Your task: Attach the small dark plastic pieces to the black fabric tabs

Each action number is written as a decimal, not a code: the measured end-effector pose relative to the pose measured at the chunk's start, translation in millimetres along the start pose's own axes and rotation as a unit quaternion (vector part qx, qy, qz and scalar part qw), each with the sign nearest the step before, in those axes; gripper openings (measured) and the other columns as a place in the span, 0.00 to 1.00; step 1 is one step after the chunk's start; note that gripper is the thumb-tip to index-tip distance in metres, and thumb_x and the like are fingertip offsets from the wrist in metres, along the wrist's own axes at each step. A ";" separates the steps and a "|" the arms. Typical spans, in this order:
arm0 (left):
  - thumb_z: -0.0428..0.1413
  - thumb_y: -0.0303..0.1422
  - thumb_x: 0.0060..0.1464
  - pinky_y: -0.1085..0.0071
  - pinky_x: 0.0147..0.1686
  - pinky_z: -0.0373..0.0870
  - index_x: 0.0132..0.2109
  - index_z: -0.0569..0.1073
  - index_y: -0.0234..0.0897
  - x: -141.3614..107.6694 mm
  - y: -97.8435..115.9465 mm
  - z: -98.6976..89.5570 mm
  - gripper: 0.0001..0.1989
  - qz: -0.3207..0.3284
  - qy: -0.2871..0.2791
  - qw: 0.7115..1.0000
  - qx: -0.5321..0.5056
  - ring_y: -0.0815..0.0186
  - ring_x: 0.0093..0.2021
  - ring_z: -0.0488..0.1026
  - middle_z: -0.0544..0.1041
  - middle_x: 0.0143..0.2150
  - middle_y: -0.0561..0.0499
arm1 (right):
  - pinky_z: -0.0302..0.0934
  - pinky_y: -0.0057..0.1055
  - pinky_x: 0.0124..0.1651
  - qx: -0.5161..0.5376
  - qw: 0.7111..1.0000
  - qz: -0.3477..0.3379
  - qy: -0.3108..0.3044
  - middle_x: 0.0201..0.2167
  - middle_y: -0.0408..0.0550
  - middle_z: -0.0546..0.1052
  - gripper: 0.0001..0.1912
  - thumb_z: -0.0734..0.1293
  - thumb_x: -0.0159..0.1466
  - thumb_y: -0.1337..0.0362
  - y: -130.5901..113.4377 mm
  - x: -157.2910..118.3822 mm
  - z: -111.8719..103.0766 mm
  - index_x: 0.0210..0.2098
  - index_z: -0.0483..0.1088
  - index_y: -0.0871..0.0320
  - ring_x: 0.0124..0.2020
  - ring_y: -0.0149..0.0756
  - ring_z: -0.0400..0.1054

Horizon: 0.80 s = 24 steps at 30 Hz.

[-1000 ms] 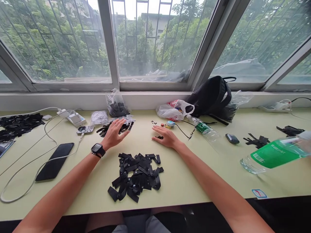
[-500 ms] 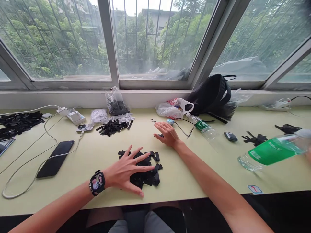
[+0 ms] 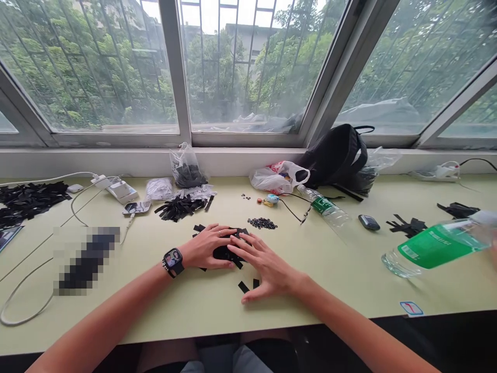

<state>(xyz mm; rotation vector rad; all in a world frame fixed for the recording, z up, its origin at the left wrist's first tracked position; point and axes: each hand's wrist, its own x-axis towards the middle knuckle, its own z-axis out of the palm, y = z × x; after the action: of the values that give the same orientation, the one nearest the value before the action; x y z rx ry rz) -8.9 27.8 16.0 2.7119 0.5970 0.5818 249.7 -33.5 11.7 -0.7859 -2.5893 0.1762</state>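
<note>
Both hands rested on a low heap of black strips (image 3: 225, 253) near the front of the pale green bench (image 3: 341, 292). The left hand (image 3: 204, 247), with a wristwatch (image 3: 173, 261) on its wrist, lay open, its fingers close together and reaching across the heap's near side. The right hand (image 3: 267, 270) came from the other side with its fingers spread apart, and its fingertips (image 3: 233, 247) met the heap just beside the left fingers. Neither grip was clamped; both lay open on the strips, which were mostly hidden beneath them. A few loose strips (image 3: 244, 286) lay just in front of the heap, apart from the hands.

As far as the layout showed, the strips were gathered into separate lots but not finished: a second heap of black strips (image 3: 179, 207) lay beyond the hands, a clear plastic bag of strips (image 3: 187, 171) stood by the window, and a larger spread of strips (image 3: 31, 197) covered the bench's left end. A small cluster of dark beads (image 3: 262, 223) lay to the right.
</note>
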 end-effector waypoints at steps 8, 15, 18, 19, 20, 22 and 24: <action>0.59 0.43 0.59 0.51 0.67 0.61 0.63 0.72 0.47 1.4 -7.6 1.2 0.26 -0.001 0.039 0.998 -0.040 0.51 0.66 0.66 0.72 0.64 0.45 | 0.59 0.51 0.65 -0.034 0.998 0.013 0.054 0.66 0.54 0.68 0.43 0.67 0.65 0.44 35.8 35.9 16.8 0.73 0.52 0.50 0.64 0.52 0.63; 0.60 0.45 0.59 0.52 0.63 0.66 0.58 0.75 0.44 14.6 -21.1 0.7 0.22 -0.023 0.099 0.993 -0.066 0.52 0.62 0.70 0.76 0.58 0.44 | 0.62 0.47 0.56 -0.066 0.987 0.013 0.149 0.52 0.54 0.77 0.22 0.59 0.72 0.49 70.2 76.2 11.6 0.58 0.68 0.53 0.52 0.49 0.70; 0.57 0.44 0.63 0.52 0.62 0.67 0.56 0.76 0.44 15.2 -27.9 -4.9 0.18 -0.056 0.158 0.982 -0.083 0.54 0.59 0.72 0.78 0.56 0.45 | 0.63 0.46 0.54 -0.055 0.971 0.056 0.224 0.45 0.52 0.78 0.18 0.55 0.74 0.53 87.7 86.0 8.6 0.51 0.72 0.52 0.49 0.48 0.70; 0.56 0.43 0.64 0.53 0.60 0.68 0.54 0.76 0.44 13.9 -31.2 -6.7 0.16 -0.073 0.185 0.977 -0.082 0.55 0.58 0.73 0.78 0.55 0.45 | 0.63 0.46 0.53 -0.050 0.965 0.070 0.247 0.43 0.52 0.78 0.18 0.54 0.75 0.54 93.1 86.8 8.5 0.49 0.72 0.52 0.47 0.48 0.71; 0.55 0.42 0.65 0.53 0.59 0.69 0.52 0.77 0.43 11.8 -35.1 -8.2 0.14 -0.092 0.213 0.970 -0.077 0.55 0.55 0.74 0.79 0.53 0.46 | 0.64 0.46 0.52 -0.045 0.960 0.081 0.264 0.41 0.52 0.78 0.19 0.53 0.75 0.55 98.1 86.3 8.8 0.46 0.73 0.52 0.46 0.47 0.71; 0.55 0.42 0.65 0.55 0.55 0.71 0.48 0.78 0.43 6.3 -43.6 -10.0 0.12 -0.129 0.258 0.956 -0.057 0.56 0.51 0.75 0.80 0.48 0.46 | 0.65 0.45 0.50 -0.042 0.956 0.098 0.275 0.37 0.51 0.78 0.19 0.53 0.75 0.55 106.3 81.8 9.5 0.43 0.74 0.52 0.43 0.47 0.72; 0.55 0.41 0.65 0.56 0.52 0.72 0.44 0.78 0.42 0.3 -51.1 -10.2 0.11 -0.153 0.274 0.949 -0.036 0.57 0.47 0.76 0.81 0.44 0.47 | 0.66 0.44 0.49 -0.054 0.957 0.111 0.262 0.35 0.51 0.78 0.18 0.55 0.75 0.54 112.3 73.3 8.0 0.42 0.74 0.52 0.41 0.46 0.72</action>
<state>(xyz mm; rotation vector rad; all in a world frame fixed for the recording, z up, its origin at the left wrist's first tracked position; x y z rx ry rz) -30.1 74.3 6.1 2.3060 1.0801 1.2501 247.6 100.6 4.2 -1.0058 -2.0227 -0.0994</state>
